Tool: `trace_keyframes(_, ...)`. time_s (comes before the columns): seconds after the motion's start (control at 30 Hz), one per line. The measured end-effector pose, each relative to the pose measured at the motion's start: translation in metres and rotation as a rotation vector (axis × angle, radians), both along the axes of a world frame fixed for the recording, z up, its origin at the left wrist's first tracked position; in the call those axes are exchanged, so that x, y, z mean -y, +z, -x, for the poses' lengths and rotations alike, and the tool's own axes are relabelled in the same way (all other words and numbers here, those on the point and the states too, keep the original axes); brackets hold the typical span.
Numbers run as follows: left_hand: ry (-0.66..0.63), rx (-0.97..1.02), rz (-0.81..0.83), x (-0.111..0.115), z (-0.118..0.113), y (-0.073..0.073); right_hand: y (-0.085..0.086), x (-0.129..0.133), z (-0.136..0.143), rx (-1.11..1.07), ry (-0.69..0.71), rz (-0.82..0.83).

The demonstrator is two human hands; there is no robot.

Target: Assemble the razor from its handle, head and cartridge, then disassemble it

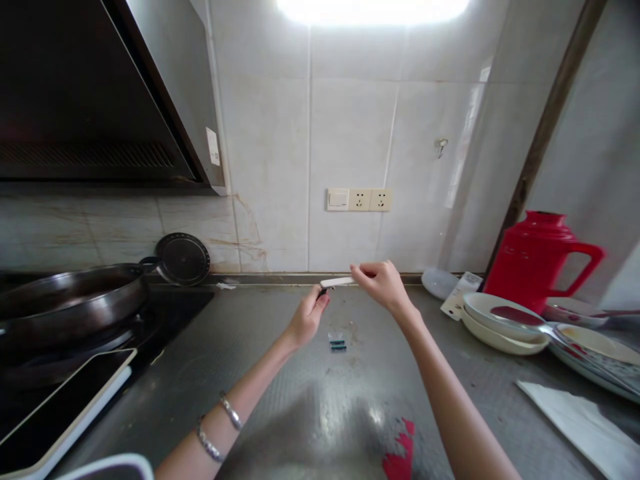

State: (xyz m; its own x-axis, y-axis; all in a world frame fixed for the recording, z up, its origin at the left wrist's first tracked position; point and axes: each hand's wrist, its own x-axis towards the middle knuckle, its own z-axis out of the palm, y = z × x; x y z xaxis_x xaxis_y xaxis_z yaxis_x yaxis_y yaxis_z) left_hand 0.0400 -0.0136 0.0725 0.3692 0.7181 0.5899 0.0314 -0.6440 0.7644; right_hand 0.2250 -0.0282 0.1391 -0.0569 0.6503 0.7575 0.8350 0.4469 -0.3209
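One white object (337,283), opposite ends gripped by fingers of left hand (305,320) and right hand (384,285), presumably for steadiness; teal pieces (338,347), surface (300,407), six o'clock.

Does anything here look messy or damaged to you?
Yes, two things. Brown streaks run over the wall tiles behind and beside the pan, like dried drips or grime. And a ragged-edged red patch sits on the grey countertop near the front, perhaps a torn sticker or peeling covering.
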Motion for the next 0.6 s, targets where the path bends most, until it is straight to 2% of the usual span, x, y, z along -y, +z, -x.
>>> trace_keyframes(0.13, 0.005, -0.032, -0.003, -0.002, 0.000, -0.005, 0.001, -0.002, -0.018, 0.035, -0.042, 0.018)
trace_keyframes(0.37, 0.014, -0.032, 0.003, 0.000, -0.003, -0.007, 0.006, 0.007, -0.004, 0.082, -0.031, -0.002)
trace_keyframes(0.6, 0.050, -0.019, -0.011, 0.000, -0.003, -0.007, 0.007, 0.007, -0.012, 0.047, -0.088, -0.043)
